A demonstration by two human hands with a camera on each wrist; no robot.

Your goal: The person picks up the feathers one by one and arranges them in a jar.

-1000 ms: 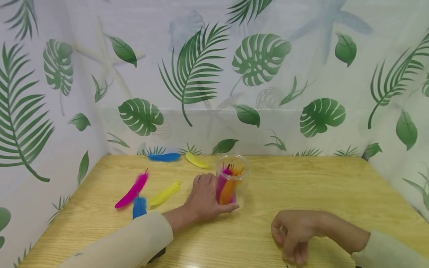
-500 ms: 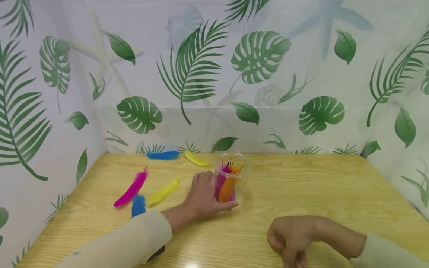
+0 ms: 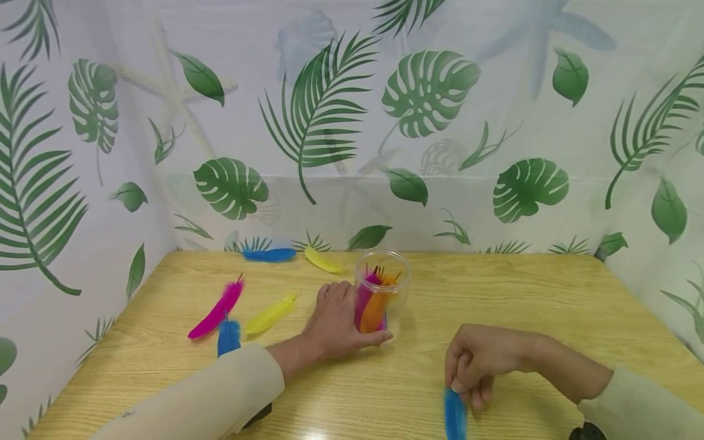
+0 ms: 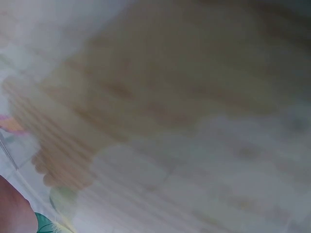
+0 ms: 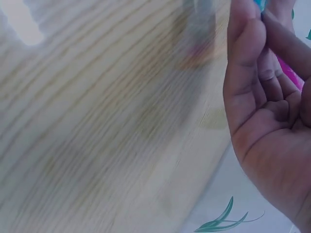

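Observation:
Near the back middle of the table stands a clear plastic cup (image 3: 404,287) with an orange feather (image 3: 375,310), a magenta feather (image 3: 363,299) and others inside. My left hand (image 3: 333,324) holds it from the left, thumb across its lower front. At the front right, my right hand (image 3: 484,360) pinches a blue feather (image 3: 454,415) by its upper end between thumb and index finger; the feather hangs down toward the bottom of the head view. Thumb and fingers meet at the top of the right wrist view, where a sliver of blue shows. The left wrist view is mostly blurred tabletop.
Loose feathers lie at the left of the wooden table (image 3: 522,293): a magenta one (image 3: 217,310), a blue one (image 3: 228,337) and a yellow one (image 3: 272,314). Along the back edge are another blue feather (image 3: 269,255) and a yellow one (image 3: 323,261). A leaf-patterned sheet (image 3: 456,201) encloses the table.
My right hand first dipped toward the front edge, then came up with a blue feather between its fingertips. The left hand and the cup have stayed in place.

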